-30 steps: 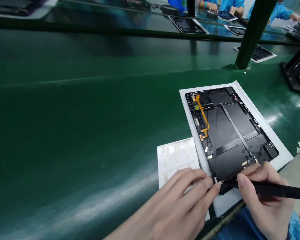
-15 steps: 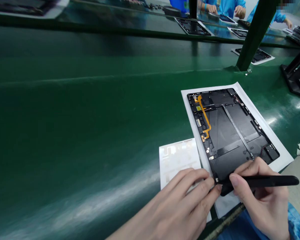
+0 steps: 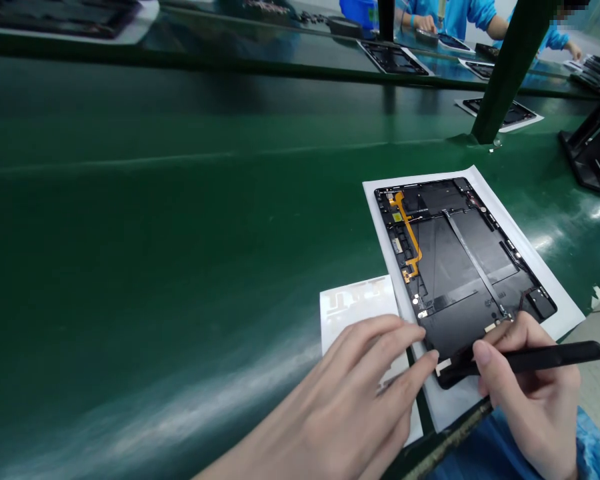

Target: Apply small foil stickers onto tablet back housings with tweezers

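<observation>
Right hand (image 3: 533,383) pinches slim black tweezers (image 3: 555,357) over an opened tablet housing (image 3: 450,333) on white paper (image 3: 455,408). Left hand (image 3: 353,397), loosely spread, rests at the housing's near corner.

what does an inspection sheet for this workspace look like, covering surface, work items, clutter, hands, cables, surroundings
Surface: green bench, glossy, with light glare
Work items: opened black housing on a white sheet; smaller white card beside it; small white piece at the housing's near corner
Clutter: tiny white scrap by the green post
Hands: left hand palm down over the card, fingertips by the housing's corner; right hand grips a black tool
Cables: orange flex cable and grey ribbon inside the housing
Surroundings: black stand at right; co-workers in blue sleeves beyond
</observation>
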A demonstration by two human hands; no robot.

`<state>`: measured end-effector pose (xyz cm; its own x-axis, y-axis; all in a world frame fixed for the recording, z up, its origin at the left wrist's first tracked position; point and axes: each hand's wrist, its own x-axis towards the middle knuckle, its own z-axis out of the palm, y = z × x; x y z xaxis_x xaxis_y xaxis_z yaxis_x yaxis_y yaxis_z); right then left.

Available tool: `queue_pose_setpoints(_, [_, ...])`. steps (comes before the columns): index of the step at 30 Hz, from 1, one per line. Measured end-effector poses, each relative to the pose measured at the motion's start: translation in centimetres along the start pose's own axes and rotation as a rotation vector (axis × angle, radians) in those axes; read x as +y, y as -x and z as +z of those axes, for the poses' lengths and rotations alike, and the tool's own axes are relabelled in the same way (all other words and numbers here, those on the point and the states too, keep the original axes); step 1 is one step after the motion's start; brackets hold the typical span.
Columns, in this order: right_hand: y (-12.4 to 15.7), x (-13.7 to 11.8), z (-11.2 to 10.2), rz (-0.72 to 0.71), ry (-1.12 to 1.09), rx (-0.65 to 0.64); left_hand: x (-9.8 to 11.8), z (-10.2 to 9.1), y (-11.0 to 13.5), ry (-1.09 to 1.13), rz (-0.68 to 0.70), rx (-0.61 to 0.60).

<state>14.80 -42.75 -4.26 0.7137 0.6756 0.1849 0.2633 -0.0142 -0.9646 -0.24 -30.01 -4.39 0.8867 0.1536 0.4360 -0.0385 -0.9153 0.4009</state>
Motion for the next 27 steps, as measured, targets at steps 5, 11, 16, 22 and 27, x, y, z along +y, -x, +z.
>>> queue_pose_setpoints(5, [0.1,-0.1,0.1,0.062,0.005,-0.031,-0.2,0.3,0.0,-0.065,-0.006,-0.019])
queue_pose_setpoints(11, [0.1,0.2,0.1,0.06,0.013,-0.057,0.1,0.7,-0.2,-0.121,-0.027,0.032])
queue_pose_setpoints(16, [0.7,0.7,0.1,-0.016,0.046,-0.046,0.1,1.1,-0.3,-0.143,-0.001,0.075])
queue_pose_setpoints(22, [1.0,1.4,-0.3,-0.101,0.047,-0.104,0.3,1.3,-0.5,-0.124,-0.005,0.097])
queue_pose_setpoints(27, [0.9,1.2,-0.2,-0.083,0.001,-0.076,0.2,1.4,-0.5,-0.139,0.006,0.114])
